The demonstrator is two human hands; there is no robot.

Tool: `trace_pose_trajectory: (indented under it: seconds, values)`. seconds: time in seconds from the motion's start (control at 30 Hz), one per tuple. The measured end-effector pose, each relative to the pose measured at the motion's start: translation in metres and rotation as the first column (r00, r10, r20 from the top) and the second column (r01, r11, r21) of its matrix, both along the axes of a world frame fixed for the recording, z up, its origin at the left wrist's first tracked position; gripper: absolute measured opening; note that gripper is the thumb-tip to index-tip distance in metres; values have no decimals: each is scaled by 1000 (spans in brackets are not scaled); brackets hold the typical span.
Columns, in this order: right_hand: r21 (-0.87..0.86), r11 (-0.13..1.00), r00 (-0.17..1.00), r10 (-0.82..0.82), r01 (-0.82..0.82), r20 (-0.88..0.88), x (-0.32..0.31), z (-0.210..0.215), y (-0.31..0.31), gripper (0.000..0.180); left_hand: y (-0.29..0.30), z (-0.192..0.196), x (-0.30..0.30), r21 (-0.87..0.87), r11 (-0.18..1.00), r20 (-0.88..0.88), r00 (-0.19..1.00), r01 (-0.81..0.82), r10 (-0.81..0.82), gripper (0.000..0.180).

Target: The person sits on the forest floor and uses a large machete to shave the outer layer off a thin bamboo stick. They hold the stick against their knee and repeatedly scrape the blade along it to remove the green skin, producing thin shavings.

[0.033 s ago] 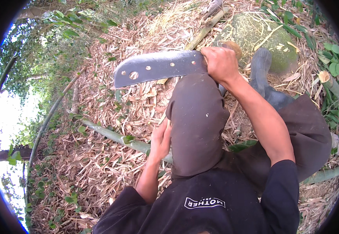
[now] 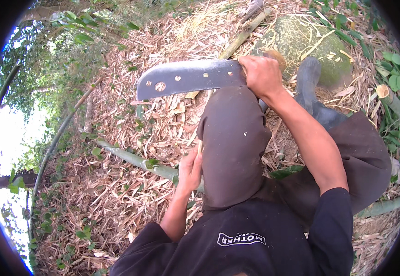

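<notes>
Holding, in right hand, broad dark-grey steel knife with brown rounded wooden handle. Wrapped tightly around the handle with fingers pressed together, mostly hiding it. Runs near level with the blade toward the left, just past the bent knee in dark brown trousers; can't tell if touching. Looks scuffed along the blade, squared off at the far end, brighter along the lower edge. Has five round holes in a row: four small, one bigger near the far end.

Pinching, in left hand, thin pale strip between the fingers, close against the knee's left side; can't see its full length. Near that hand, lying on dry tan leaf litter: long smooth green pole. Beyond the handle: mossy green rounded boulder, beside grey rubber boot.
</notes>
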State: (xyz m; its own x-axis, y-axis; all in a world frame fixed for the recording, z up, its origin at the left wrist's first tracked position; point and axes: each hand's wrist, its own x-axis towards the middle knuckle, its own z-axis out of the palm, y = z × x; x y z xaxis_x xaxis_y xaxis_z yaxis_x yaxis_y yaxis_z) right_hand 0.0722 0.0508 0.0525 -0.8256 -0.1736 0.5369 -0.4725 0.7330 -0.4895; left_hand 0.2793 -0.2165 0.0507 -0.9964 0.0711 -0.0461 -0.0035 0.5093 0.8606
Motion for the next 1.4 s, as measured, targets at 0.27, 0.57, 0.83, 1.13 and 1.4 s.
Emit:
trace_pose_trajectory:
  seconds: [0.27,0.57,0.83,1.13,1.4]
  values:
    - [-4,1000,989,16,-16,-145,-4,7,-11,17,16,0,-116,25,999,-163,986,-28,32,40]
    - [4,999,996,48,-48,-82,-3,15,-5,14,48,33,-185,-85,994,-193,978,61,-77,35]
    - [-36,999,987,23,-29,-158,-3,12,-6,17,46,39,-141,-65,994,-155,983,87,-97,33]
    - [-2,1000,994,3,-4,-106,0,2,-2,19,-9,10,-2,74,997,144,989,11,-21,47]
    - [26,997,993,69,-67,-93,-5,10,-13,18,12,13,-145,22,996,-70,994,89,-88,47]
